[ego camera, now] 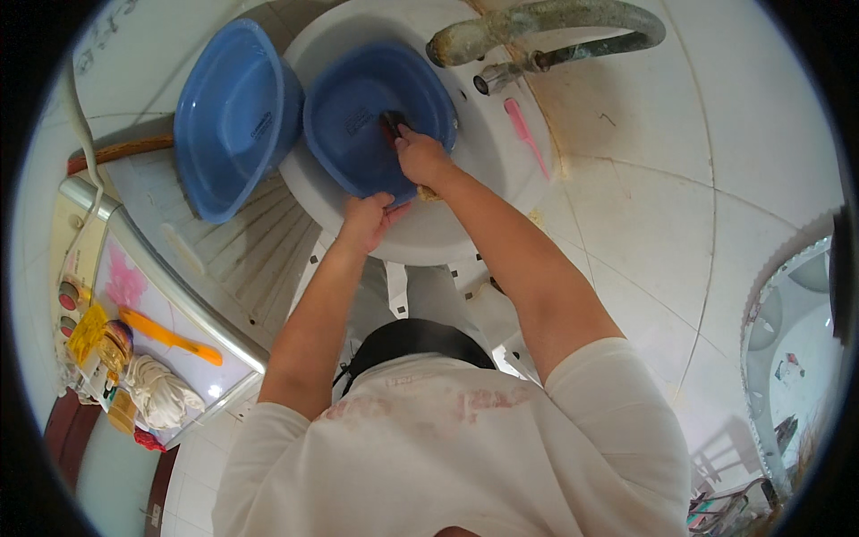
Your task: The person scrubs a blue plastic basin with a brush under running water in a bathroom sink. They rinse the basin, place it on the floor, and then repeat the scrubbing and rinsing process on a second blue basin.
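A blue plastic basin (359, 144) rests tilted inside a round white washbasin (496, 151). My left hand (368, 218) grips its near rim, thumb over the edge and fingers below. My right hand (421, 156) reaches over the basin's right side, closed around a dark brown object (391, 126) that may be a brush; my fingers hide most of it. A small yellowish piece (427, 193) shows beneath my right wrist, and I cannot tell what it belongs to. Left of the washbasin, a second blue plastic basin (231, 127) stands tipped on its side, with nothing visible in it.
A corroded metal tap (496, 77) overhangs the washbasin's far right rim. A pink comb (527, 134) lies on that rim. At left, a ribbed panel (262, 235) adjoins an appliance top (181, 309) holding an orange comb (171, 335) and crumpled white cloth (161, 393).
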A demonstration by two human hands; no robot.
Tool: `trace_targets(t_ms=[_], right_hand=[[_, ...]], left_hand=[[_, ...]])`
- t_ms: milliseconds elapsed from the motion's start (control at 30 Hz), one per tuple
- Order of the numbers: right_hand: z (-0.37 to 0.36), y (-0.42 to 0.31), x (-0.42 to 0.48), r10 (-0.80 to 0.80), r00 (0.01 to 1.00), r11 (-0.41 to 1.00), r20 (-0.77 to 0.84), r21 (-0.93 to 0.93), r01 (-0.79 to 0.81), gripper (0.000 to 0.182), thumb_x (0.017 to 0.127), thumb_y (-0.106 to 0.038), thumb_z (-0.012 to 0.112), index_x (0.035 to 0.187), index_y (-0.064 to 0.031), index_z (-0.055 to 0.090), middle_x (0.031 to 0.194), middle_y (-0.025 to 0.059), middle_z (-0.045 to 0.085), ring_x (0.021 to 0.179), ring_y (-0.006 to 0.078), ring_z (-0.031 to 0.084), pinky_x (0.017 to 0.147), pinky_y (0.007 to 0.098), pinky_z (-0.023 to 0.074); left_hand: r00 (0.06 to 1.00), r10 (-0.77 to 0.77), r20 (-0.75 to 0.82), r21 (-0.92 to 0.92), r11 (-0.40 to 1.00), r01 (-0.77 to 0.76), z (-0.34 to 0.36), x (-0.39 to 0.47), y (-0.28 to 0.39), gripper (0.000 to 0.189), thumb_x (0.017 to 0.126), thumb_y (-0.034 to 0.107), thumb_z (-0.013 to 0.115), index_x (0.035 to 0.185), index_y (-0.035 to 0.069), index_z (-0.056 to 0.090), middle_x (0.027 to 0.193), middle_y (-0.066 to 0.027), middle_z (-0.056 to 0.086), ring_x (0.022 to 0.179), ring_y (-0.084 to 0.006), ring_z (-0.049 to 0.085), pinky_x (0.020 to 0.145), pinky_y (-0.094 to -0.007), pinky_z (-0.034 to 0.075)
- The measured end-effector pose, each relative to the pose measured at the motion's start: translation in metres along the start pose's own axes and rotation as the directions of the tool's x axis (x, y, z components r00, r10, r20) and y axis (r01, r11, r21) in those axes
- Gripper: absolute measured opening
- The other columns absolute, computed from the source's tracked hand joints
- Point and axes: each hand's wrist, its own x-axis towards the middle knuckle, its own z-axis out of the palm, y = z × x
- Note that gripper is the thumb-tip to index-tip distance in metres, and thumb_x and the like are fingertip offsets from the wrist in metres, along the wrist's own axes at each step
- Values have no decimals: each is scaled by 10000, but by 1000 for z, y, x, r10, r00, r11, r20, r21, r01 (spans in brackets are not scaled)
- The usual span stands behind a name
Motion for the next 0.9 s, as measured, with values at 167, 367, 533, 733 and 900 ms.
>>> trace_targets(t_ms=[167,367,533,733,900], right_hand=[[7,-4,-14,-35,990,990,137,-128,53,427,913,-250,322,1263,-48,461,1120,220,565,1017,394,540,902,405,420],[-2,-19,-12,47,987,977,152,-215,-14,451,908,-262,347,1318,-83,403,1112,236,563,1014,396,544,904,436,414],[-8,-26,15,-12,1000,970,-17,-245,8,450,898,-276,394,1320,-121,407,990,211,615,888,394,591,807,438,469],[-36,2,-11,-273,883,687,381,-565,456,432,880,-307,450,1308,-253,429,867,177,640,733,354,624,641,438,512],[-26,-18,14,-396,896,757,202,-479,444,421,874,-297,470,1294,-291,444,828,143,641,698,313,627,609,429,506]], left_hand=[[995,-92,41,-80,992,95,-16,12,-3,292,802,-77,432,1093,-101,458,1092,-197,527,956,-314,573,825,-411,525],[995,-102,22,-68,992,103,-10,5,5,317,801,-87,423,1118,-83,439,1094,-184,526,943,-316,572,842,-423,512],[998,-56,33,-54,997,58,-3,1,8,344,793,-102,423,1136,-93,407,1124,-201,501,957,-326,565,840,-447,510],[983,-181,-26,-112,978,177,-12,12,5,344,804,-103,422,1144,-133,376,1140,-235,484,996,-347,554,883,-478,488],[986,-169,-12,-39,985,168,-10,5,8,348,817,-87,422,1158,-136,368,1144,-245,481,1011,-357,547,901,-472,479]])
